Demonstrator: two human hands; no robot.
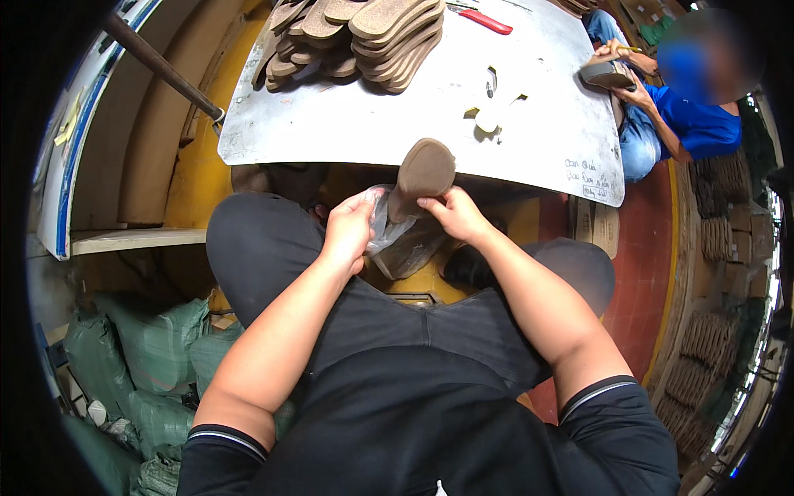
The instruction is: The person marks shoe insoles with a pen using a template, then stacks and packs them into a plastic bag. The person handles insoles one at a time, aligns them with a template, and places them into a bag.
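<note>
Between my knees, just off the table's near edge, a brown shoe sole (428, 168) is tilted up with its rounded end toward the table. My right hand (455, 213) is closed on its right side, fingers pinching the edge. In my left hand (349, 227) is the gathered rim of a clear plastic bag (382, 227), closed between thumb and fingers. The lower part of the sole is at the bag's mouth; whether it lies inside or in front of the plastic I cannot tell. The rest of the bag hangs below, over the yellow floor.
On the white table (331, 132) stand stacked brown soles (397, 37), a red-handled cutter (486, 21) and pale scraps (488, 120). At right a co-worker in blue (695, 120) holds a shoe (608, 74). Green sacks (157, 347) lie at left, below a shelf (136, 240).
</note>
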